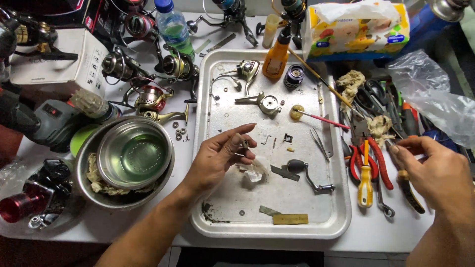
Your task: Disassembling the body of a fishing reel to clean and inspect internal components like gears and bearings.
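bare tray floor [297,207] near front edge, reel handle [308,174] mid-tray, pliers [368,160] crowding right side

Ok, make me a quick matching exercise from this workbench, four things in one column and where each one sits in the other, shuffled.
Things:
1. small metal part
2. yellow-handled screwdriver
3. steel bowl
4. orange bottle

Places:
A. top edge of the metal tray
B. pinched in the left hand
C. left of the tray, nested in a larger bowl
D. right of the tray, near the right hand

Pairs: 1-B, 2-D, 3-C, 4-A
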